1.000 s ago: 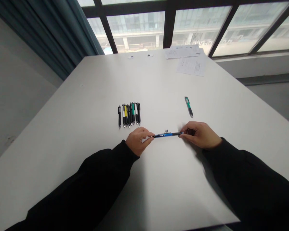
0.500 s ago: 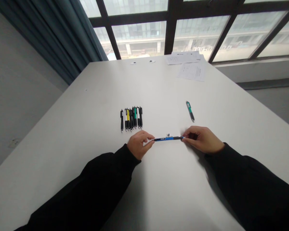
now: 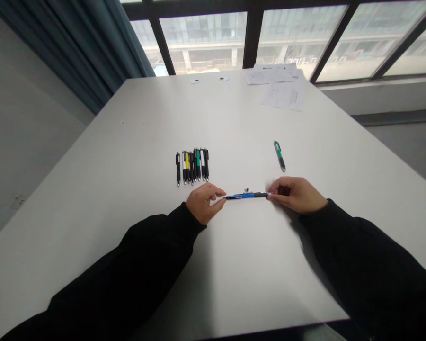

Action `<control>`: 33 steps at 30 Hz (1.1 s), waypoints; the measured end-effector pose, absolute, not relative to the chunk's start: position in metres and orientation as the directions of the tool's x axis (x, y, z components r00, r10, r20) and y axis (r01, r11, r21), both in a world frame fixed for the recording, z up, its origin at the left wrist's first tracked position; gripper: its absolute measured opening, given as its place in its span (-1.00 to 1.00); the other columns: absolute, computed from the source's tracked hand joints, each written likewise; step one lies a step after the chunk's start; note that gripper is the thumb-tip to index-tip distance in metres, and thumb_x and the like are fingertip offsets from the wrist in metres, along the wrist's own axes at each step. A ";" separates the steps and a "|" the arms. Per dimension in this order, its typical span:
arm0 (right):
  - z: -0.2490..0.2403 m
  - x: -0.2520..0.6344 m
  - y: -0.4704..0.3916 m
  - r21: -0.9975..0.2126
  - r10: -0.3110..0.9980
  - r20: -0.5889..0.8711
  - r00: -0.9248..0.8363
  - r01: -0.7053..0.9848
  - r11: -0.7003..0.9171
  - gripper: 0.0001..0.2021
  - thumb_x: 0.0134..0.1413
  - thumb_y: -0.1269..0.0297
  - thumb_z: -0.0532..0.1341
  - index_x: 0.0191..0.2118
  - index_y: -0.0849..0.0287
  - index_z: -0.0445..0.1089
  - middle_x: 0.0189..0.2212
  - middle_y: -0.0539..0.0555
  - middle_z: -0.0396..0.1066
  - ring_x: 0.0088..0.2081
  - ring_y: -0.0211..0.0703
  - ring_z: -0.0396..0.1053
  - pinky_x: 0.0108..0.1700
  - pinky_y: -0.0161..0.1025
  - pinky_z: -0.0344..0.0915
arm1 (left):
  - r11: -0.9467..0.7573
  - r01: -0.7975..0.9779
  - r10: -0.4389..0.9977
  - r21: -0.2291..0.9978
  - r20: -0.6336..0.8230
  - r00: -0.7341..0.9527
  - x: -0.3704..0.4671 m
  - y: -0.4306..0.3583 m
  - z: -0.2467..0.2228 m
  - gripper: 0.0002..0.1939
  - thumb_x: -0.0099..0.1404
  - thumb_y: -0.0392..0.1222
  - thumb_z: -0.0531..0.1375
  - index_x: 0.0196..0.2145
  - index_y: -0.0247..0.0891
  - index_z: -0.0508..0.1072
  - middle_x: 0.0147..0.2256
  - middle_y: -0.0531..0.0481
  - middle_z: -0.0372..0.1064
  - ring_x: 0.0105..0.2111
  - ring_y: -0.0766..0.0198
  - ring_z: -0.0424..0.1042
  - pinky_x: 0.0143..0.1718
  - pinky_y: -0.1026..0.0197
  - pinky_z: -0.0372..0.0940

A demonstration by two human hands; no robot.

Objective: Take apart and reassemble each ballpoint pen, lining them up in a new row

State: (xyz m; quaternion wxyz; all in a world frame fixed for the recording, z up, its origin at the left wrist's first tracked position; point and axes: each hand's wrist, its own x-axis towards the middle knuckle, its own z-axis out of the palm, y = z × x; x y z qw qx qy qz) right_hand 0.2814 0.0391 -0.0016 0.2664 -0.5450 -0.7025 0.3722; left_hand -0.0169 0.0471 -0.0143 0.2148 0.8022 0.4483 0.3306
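Note:
A blue pen [image 3: 247, 195] with a dark grip lies crosswise between my hands, low over the white table. My left hand [image 3: 205, 201] is closed in a pinch on its left end, thumb and forefinger together. At the right end, my right hand [image 3: 294, 194] pinches the grip's end, where a bit of blue shows at the fingertips; exactly what they touch there is too small to make out. Just behind the pen sits a small silvery piece [image 3: 246, 190], perhaps a pen tip.
A row of several pens [image 3: 191, 166], in black, white, yellow and green, lies beyond my left hand. Farther right is a single green pen [image 3: 279, 156]. Printed papers [image 3: 283, 92] rest at the table's far edge, by the window.
The view has tilted down a little, so everything sits higher in the picture. Both hands keep their pinch on the blue pen, which has barely moved.

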 end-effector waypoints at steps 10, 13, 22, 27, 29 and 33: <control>-0.005 0.284 0.040 -0.811 0.964 -0.022 -0.264 0.569 0.137 -0.81 -0.03 0.18 0.31 -0.43 0.20 0.43 -0.50 0.05 0.43 -0.48 -0.21 0.33 -0.40 -0.24 0.29 | -0.493 0.548 0.866 0.675 0.321 0.383 -0.017 0.047 -0.016 -0.89 0.18 -0.28 0.22 -0.35 -0.28 0.57 -0.46 -0.01 0.40 -0.52 0.37 0.28 -0.46 0.31 0.21; -0.005 0.284 0.040 -0.815 0.966 -0.029 -0.258 0.566 0.126 -0.81 -0.03 0.18 0.31 -0.45 0.20 0.41 -0.49 0.06 0.45 -0.48 -0.21 0.34 -0.40 -0.25 0.29 | -0.490 0.539 0.867 0.685 0.319 0.383 -0.017 0.047 -0.016 -0.89 0.19 -0.28 0.22 -0.35 -0.28 0.57 -0.45 -0.02 0.41 -0.52 0.37 0.28 -0.45 0.31 0.22; -0.004 0.282 0.040 -0.802 0.970 -0.035 -0.242 0.585 0.117 -0.82 -0.02 0.19 0.29 -0.44 0.21 0.42 -0.52 0.04 0.42 -0.50 -0.22 0.30 -0.42 -0.26 0.25 | -0.500 0.554 0.863 0.666 0.328 0.385 -0.017 0.047 -0.016 -0.89 0.17 -0.28 0.23 -0.32 -0.29 0.54 -0.46 0.00 0.39 -0.52 0.37 0.28 -0.45 0.30 0.23; -0.002 0.281 0.040 -0.825 0.964 -0.047 -0.260 0.554 0.109 -0.82 -0.03 0.20 0.30 -0.46 0.21 0.39 -0.50 0.05 0.42 -0.48 -0.22 0.31 -0.40 -0.26 0.27 | -0.521 0.553 0.852 0.650 0.355 0.384 -0.017 0.047 -0.017 -0.90 0.16 -0.30 0.24 -0.33 -0.29 0.54 -0.48 0.03 0.38 -0.53 0.39 0.28 -0.45 0.31 0.23; -0.003 0.281 0.041 -0.829 0.964 -0.048 -0.261 0.548 0.107 -0.82 -0.04 0.20 0.30 -0.47 0.21 0.38 -0.50 0.05 0.43 -0.48 -0.22 0.31 -0.39 -0.25 0.27 | -0.530 0.552 0.847 0.644 0.363 0.389 -0.018 0.048 -0.018 -0.89 0.16 -0.30 0.24 -0.32 -0.28 0.54 -0.48 0.04 0.38 -0.52 0.39 0.28 -0.46 0.32 0.23; -0.006 0.283 0.041 -0.837 0.962 -0.045 -0.268 0.536 0.110 -0.82 -0.04 0.20 0.31 -0.47 0.20 0.38 -0.49 0.05 0.43 -0.47 -0.21 0.33 -0.39 -0.25 0.27 | -0.532 0.554 0.846 0.641 0.363 0.391 -0.018 0.048 -0.020 -0.89 0.15 -0.30 0.25 -0.32 -0.28 0.54 -0.47 0.03 0.39 -0.52 0.39 0.29 -0.46 0.32 0.23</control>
